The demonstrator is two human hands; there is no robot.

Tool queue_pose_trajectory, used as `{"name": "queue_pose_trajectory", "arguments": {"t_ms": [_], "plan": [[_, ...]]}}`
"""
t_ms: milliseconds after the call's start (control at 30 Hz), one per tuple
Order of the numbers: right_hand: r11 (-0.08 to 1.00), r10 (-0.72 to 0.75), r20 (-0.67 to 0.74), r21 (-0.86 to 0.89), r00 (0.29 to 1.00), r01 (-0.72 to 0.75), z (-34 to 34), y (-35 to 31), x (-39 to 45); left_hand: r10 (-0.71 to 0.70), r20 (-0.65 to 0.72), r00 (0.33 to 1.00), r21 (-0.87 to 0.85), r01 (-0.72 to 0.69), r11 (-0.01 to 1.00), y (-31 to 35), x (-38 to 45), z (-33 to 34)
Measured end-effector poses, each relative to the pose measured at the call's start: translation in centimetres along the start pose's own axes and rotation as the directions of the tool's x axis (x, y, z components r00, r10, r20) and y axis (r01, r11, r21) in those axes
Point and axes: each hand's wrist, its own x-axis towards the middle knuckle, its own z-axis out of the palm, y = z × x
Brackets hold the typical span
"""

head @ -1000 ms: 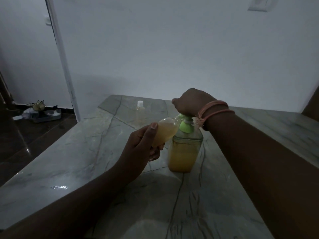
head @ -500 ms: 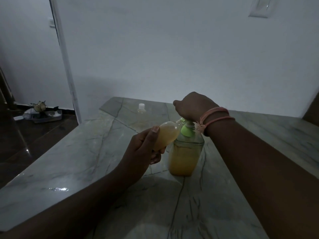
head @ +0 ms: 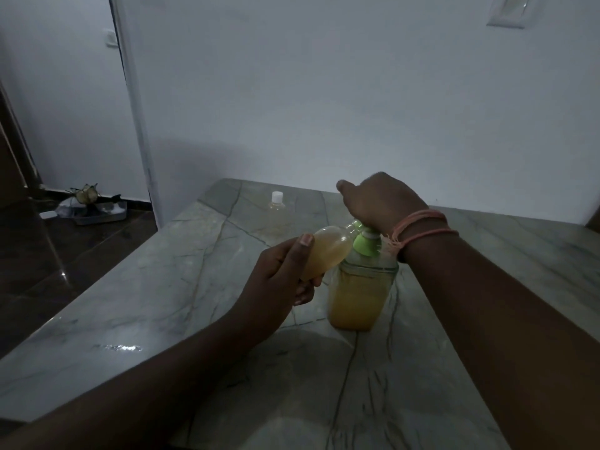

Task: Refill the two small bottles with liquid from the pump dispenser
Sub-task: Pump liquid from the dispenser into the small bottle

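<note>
A clear pump dispenser [head: 358, 293] with yellow-orange liquid and a green pump collar stands on the marble table [head: 162, 303]. My right hand [head: 376, 198] lies on top of the pump head, fingers curled over it. My left hand [head: 279, 277] grips a small bottle [head: 326, 251] of yellowish liquid, tilted with its mouth toward the pump spout. The spout and the bottle's mouth are partly hidden by my right hand. A second small bottle [head: 277, 204] with a white cap stands upright farther back on the table.
A white wall rises just behind the table. The table's left edge drops to a dark glossy floor. On that floor at far left sits a tray with small objects [head: 92, 206]. A door frame [head: 133, 108] stands at the left.
My right hand has risen a little above the pump collar, showing more of the white pump stem. The left hand keeps the small bottle at the spout. The view shifted slightly.
</note>
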Motion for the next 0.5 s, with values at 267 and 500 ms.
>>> {"name": "queue_pose_trajectory", "arguments": {"t_ms": [267, 500], "plan": [[0.999, 0.011, 0.093, -0.042, 0.996, -0.007, -0.18, 0.02, 0.01, -0.013, -0.01, 1.0, -0.003, 0.013, 1.0, 0.1, -0.15, 0.19], [1.0, 0.014, 0.106, -0.013, 0.994, -0.012, 0.12, 0.48, 0.29, -0.015, -0.013, 1.0, 0.007, 0.015, 1.0, -0.1, 0.11, 0.03]]}}
